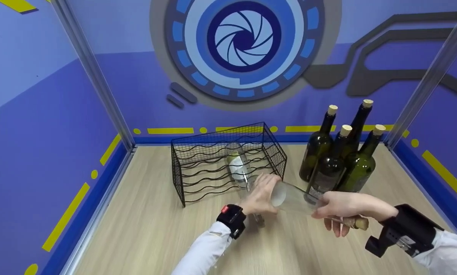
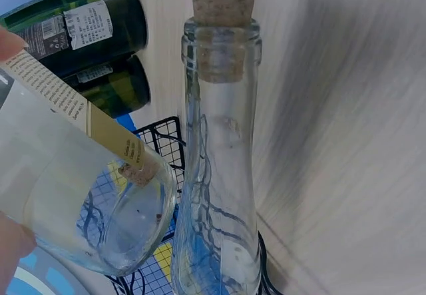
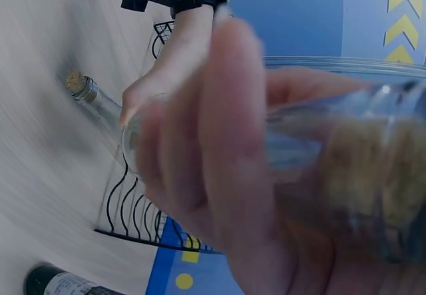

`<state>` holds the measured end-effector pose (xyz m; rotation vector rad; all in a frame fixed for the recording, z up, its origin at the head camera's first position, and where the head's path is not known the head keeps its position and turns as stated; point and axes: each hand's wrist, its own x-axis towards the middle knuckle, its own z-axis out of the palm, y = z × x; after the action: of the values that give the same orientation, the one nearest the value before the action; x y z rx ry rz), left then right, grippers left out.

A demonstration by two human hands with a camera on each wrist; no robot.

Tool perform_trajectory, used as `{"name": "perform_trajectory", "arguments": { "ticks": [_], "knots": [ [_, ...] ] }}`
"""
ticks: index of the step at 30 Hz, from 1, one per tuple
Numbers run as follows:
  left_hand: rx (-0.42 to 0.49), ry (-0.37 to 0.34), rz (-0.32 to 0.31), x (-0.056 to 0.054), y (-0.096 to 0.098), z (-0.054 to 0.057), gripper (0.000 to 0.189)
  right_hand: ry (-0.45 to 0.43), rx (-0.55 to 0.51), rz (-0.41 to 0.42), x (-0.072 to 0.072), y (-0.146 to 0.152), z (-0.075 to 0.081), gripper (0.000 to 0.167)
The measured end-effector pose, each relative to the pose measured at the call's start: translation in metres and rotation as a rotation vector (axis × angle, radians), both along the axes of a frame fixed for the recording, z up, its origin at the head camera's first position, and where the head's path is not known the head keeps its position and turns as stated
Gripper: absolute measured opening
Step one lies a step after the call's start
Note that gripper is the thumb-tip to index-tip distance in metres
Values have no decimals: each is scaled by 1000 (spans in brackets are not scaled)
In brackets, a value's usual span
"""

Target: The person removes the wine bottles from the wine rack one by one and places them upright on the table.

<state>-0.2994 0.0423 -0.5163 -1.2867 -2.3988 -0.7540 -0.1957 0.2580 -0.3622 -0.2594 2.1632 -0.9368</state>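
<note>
My right hand grips a clear glass bottle around its shoulder and neck, the corked end pointing towards me. At the tilted bottle's base, my left hand holds it between thumb and fingers; part of that grip is hidden. A second clear bottle with a pale label lies in a black wire wine rack. Its neck sticks out in front of the rack, beneath my left hand, and ends in a cork. The right wrist view shows my right fingers wrapped close around the held bottle.
Several dark green corked bottles stand upright in a cluster on the wooden table, right of the rack and just beyond my right hand. Blue printed walls with metal corner posts enclose the back and both sides.
</note>
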Motion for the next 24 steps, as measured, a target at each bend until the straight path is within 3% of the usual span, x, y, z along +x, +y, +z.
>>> {"name": "perform_trajectory", "arguments": {
  "ticks": [4, 9, 13, 18, 24],
  "knots": [
    [38, 2, -4, 2, -3, -1, 93, -42, -30, -11, -1, -1, 5, 39],
    [96, -18, 12, 4, -9, -2, 96, -25, -183, 18, -6, 4, 9, 47],
    [143, -30, 20, 3, -13, -4, 95, 39, -242, 8, -11, 8, 13, 50],
    [201, -63, 32, 3, -15, -6, 90, 129, -233, -63, -16, 11, 16, 54],
    [302, -106, 76, 4, -12, -3, 89, 350, -246, -103, -20, 9, 14, 43]
  ]
}}
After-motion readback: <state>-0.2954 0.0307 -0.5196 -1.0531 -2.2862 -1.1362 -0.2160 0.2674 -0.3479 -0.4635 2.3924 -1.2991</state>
